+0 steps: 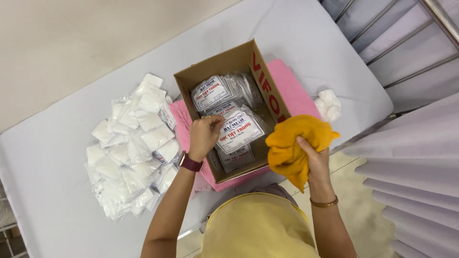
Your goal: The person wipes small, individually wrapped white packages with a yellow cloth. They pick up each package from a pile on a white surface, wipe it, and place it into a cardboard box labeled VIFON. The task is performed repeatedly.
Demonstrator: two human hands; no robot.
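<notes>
At the far left, on the pale grey mattress (57,181), lies a loose heap of clear plastic packets of white gauze (134,143) — too many and too overlapped to count. Just right of the heap, a pink cloth (291,88) is spread under one open cardboard box (224,64); its edge shows on both sides of the box. Inside the box, labelled gauze packets stand in rows, at least four labels showing. The left hand (204,137), a dark red watch (190,163) on its wrist, is closed in a pinch on the corner of the front packet (239,131), still within the box. Right of the box, the right hand (313,160) grips one bunched orange-yellow cloth (294,141), held just off the box's near right corner — a thin gold bangle (324,204) circles that wrist. Farther right, one wad of white cotton (328,105) rests on the mattress.
</notes>
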